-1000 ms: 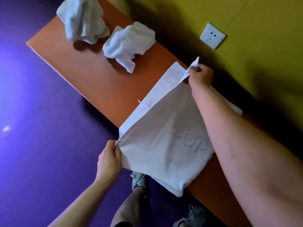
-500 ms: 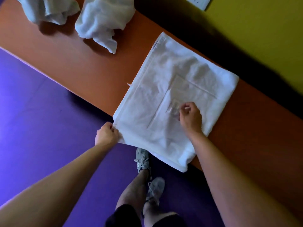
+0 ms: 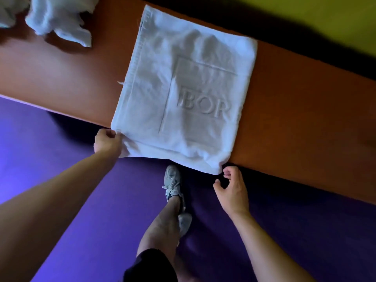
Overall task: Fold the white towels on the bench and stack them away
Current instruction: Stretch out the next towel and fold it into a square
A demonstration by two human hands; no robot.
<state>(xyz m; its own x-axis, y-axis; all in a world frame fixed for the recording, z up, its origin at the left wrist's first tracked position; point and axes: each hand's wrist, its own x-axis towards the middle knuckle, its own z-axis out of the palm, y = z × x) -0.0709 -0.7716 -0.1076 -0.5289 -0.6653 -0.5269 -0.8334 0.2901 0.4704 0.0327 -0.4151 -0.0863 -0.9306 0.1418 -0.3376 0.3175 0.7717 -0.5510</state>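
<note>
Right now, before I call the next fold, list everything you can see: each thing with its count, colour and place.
Folded towel: one, white with raised letters, flat on the bench, near edge hanging over the front.
Crumpled towels: two, white, far left of the bench, one cut off by the frame edge.
Bench: one, orange-brown, running across the view.
Floor: purple, below the bench.
Wall: yellow-green, behind the bench.
Shoes: two, grey, on the floor under the towel's overhang.
Left hand: fingers closed on the folded towel's near left corner.
Right hand: fingers open, just beside the near right corner, not gripping it.
</note>
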